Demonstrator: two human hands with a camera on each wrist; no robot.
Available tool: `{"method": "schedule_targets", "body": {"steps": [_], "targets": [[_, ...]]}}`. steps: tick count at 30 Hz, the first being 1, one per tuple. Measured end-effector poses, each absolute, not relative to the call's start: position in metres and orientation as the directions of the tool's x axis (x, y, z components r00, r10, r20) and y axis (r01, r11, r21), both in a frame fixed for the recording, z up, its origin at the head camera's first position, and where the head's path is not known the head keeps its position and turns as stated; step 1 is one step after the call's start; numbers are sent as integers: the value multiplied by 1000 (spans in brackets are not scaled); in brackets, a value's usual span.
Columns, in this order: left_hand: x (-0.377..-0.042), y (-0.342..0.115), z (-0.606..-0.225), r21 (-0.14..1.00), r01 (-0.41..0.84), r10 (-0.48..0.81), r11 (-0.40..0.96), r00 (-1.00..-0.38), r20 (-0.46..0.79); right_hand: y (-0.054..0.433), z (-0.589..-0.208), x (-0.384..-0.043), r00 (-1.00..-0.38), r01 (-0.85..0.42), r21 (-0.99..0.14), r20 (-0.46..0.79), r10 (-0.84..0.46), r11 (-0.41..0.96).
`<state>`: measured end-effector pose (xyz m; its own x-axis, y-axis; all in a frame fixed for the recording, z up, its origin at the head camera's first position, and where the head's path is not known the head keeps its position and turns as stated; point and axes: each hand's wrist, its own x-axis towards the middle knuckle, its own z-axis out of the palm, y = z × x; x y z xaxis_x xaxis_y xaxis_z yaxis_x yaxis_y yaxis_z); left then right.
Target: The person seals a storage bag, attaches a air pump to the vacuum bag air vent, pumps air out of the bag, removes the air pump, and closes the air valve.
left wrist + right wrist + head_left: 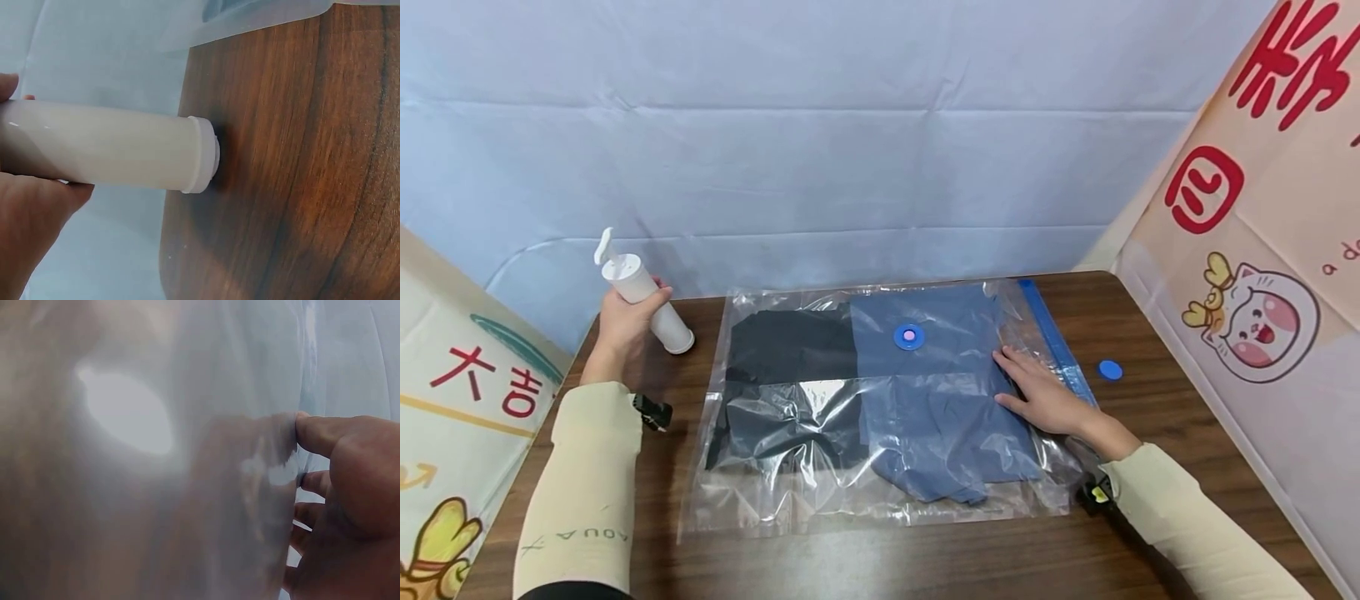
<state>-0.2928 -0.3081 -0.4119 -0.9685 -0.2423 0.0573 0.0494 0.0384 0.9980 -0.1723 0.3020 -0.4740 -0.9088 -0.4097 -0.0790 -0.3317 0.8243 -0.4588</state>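
Note:
A clear vacuum storage bag lies flat on the table, with a black garment and a blue garment folded inside. On top sits a round blue valve with a pink centre. My left hand grips a white, tube-shaped hand pump, tilted at the bag's left, its handle end up. In the left wrist view the pump's ringed lower end shows near the tabletop. My right hand rests on the bag's right part with fingers spread; in the right wrist view, shiny plastic hides the fingertips.
A loose blue cap lies on the brown wooden table, right of the bag's blue zip strip. Pale cloth hangs behind the table, and printed banners stand at both sides.

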Motion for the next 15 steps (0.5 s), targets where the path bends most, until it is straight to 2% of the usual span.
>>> {"method": "schedule_targets", "body": {"steps": [8, 13, 15], "targets": [[-291, -307, -412, 994, 21, -262, 112, -964, 50, 302, -474, -173, -909, -331, -454, -82, -409, 827], [-290, -306, -407, 981, 36, -207, 192, -975, 76, 301, -474, -172, -908, -333, -458, -80, -411, 824], [-291, -304, -404, 981, 58, -179, 183, -980, 91, 301, -474, -172, -909, -332, -458, -79, -410, 824]]}}
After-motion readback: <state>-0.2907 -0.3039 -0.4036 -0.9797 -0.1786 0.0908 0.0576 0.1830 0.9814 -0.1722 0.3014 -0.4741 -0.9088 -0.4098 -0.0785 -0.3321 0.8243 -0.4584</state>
